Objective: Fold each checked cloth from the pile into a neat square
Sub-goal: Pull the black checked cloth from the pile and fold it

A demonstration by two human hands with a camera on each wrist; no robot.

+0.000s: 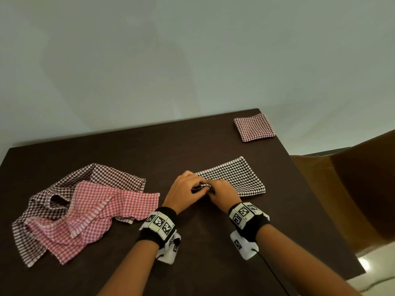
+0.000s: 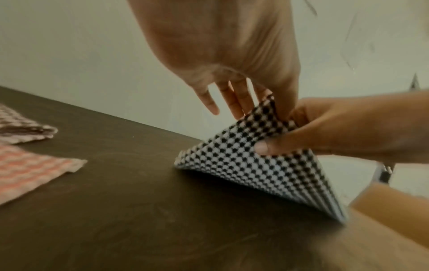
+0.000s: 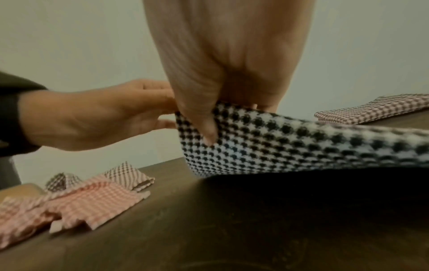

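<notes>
A black-and-white checked cloth (image 1: 237, 177) lies as a folded strip on the dark table (image 1: 171, 146), right of centre. Its left end is lifted off the table. My left hand (image 1: 188, 186) pinches that end's upper corner, with the other fingers (image 2: 234, 102) spread straight. My right hand (image 1: 220, 192) grips the same end from the near side, its thumb (image 3: 207, 132) pressed on the cloth (image 3: 290, 146). In the left wrist view the cloth (image 2: 239, 161) rises like a tent from the table to both hands.
The pile sits at the left: a brown checked cloth (image 1: 111, 174) under a crumpled red checked cloth (image 1: 96, 208). A folded maroon checked square (image 1: 254, 127) lies at the table's far right corner. A brown chair (image 1: 352, 189) stands beyond the right edge.
</notes>
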